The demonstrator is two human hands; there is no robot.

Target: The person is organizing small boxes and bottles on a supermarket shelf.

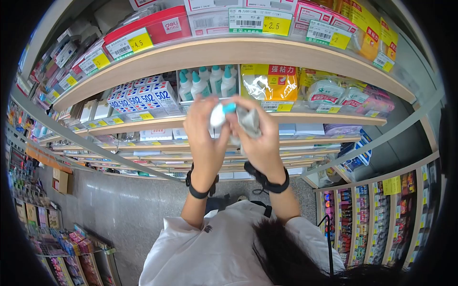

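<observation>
My left hand (204,128) grips a white glue bottle with a blue cap (220,113), held up in front of the shelves. My right hand (259,138) holds a grey cloth (249,121) pressed against the bottle's side. Both wrists wear black bands. Right behind the hands, on the second shelf, stand several matching glue bottles (206,82) in a clear tray.
A wooden shelf unit (229,52) carries blue-and-white 502 boxes (143,97), a yellow glue pack (269,82), bagged goods (334,93) and price tags. Red boxes (157,28) sit on top. More stocked racks stand at left and right over a grey tiled floor (129,205).
</observation>
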